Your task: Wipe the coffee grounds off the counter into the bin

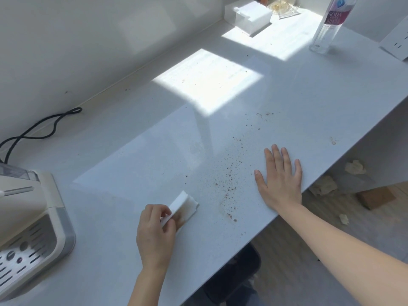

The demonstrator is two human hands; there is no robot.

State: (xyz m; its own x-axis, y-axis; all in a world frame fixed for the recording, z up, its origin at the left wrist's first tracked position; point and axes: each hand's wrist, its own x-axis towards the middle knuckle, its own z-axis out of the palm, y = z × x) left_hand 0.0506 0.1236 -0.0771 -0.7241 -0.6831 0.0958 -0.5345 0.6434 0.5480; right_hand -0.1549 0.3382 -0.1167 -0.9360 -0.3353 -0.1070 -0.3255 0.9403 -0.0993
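White counter [132, 151] under both hands, coffee grounds [229, 173] scattered between them near the front edge. Left hand [154, 235] pinching a stained white sponge [183, 206], right hand [280, 175] flat, fingers spread. Mid-wipe, seemingly; next, sweeping rightward toward the edge, bin unseen.

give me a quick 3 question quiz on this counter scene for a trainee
1. True or false: the left hand grips the white sponge.
2. Where does the right hand rest?
A. on the soda bottle
B. flat on the counter near its front edge
C. on the coffee machine
3. Fill in: the coffee grounds lie between the sponge and the ____ hand.

Key: 1 true; 2 B; 3 right
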